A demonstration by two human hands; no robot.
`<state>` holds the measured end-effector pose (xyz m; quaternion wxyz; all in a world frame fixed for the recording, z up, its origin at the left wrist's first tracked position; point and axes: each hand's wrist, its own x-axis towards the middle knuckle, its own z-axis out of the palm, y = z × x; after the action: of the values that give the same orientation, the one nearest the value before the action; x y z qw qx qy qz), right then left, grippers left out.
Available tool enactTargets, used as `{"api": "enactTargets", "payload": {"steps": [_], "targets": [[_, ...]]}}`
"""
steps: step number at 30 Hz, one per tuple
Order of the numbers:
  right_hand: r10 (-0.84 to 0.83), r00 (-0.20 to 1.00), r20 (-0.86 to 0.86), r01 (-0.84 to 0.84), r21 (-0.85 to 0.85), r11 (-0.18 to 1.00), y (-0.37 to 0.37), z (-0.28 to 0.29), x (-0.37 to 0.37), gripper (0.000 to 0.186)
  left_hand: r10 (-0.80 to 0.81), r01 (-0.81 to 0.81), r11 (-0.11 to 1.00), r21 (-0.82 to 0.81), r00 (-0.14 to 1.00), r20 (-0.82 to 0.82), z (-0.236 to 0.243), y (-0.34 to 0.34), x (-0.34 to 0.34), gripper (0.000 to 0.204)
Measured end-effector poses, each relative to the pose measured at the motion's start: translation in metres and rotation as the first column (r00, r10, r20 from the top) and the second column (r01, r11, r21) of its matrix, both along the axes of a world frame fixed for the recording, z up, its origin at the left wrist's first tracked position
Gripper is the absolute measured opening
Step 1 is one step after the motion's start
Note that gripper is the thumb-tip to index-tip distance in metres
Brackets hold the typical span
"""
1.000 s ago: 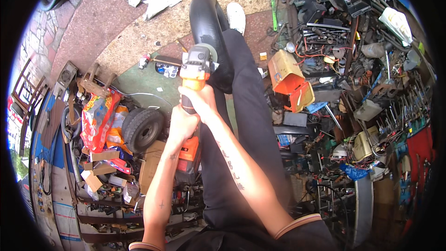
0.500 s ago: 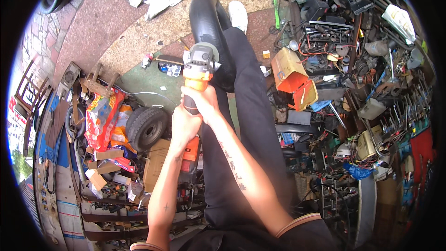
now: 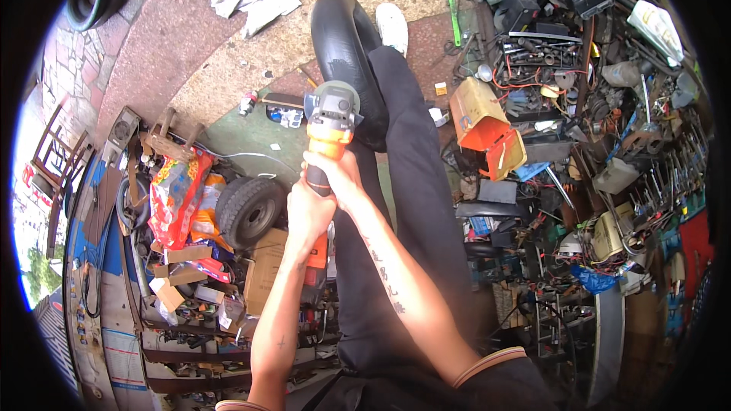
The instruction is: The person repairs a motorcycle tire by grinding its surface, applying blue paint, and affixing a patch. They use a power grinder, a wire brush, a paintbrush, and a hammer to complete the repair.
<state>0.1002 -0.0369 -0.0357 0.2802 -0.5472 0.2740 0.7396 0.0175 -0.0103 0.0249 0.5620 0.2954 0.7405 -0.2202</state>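
Observation:
An orange and grey angle grinder (image 3: 330, 131) is held in both my hands, pointing away from me. My right hand (image 3: 337, 170) grips it just behind the orange body. Lower down, my left hand (image 3: 310, 209) wraps round the dark rear handle. The round disc (image 3: 344, 93) at the grinder's head lies over the side of a black inflated inner tube (image 3: 341, 34); whether they touch I cannot tell. The tube stands upright against my left leg, beside my black trouser leg (image 3: 415, 114), and a duller patch shows on its surface near the disc.
A small tyred wheel (image 3: 250, 211), a red-and-white bag (image 3: 179, 194) and a cardboard box (image 3: 264, 270) crowd the left. On the right lie a yellow-and-orange open container (image 3: 478, 114) and heaps of tools. A white cloth (image 3: 259, 1) lies on the floor ahead.
The grinder and both hands have drawn slightly toward me along the tube. The whole view has shifted a little. Both hands keep their grip.

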Motion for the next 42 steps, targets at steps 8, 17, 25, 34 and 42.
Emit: {"api": "enactTargets", "payload": {"steps": [8,17,25,34,42], "targets": [[0.017,0.999,0.029,-0.018,0.032,0.999,0.003,-0.004,-0.001,0.021,-0.015,0.015,1.000,0.012,1.000,0.001,-0.002,0.003,0.001,0.032],[-0.018,0.997,0.070,0.013,0.064,0.998,0.034,-0.027,0.010,0.020,-0.054,0.052,0.997,0.049,0.998,0.038,-0.027,0.035,0.010,0.031],[-0.008,0.998,0.065,0.011,-0.040,0.999,0.010,0.003,0.009,0.020,-0.018,0.018,1.000,-0.012,1.000,0.018,-0.003,0.007,0.006,0.034],[0.087,0.994,0.059,-0.086,-0.015,0.996,0.024,-0.006,0.011,0.021,0.038,-0.038,0.999,-0.003,0.997,0.062,-0.017,0.003,0.000,0.028],[0.139,0.986,0.093,-0.141,0.007,0.990,0.032,-0.018,0.009,0.020,0.148,-0.145,0.988,-0.042,0.986,0.071,-0.027,0.015,-0.002,0.024]]}}
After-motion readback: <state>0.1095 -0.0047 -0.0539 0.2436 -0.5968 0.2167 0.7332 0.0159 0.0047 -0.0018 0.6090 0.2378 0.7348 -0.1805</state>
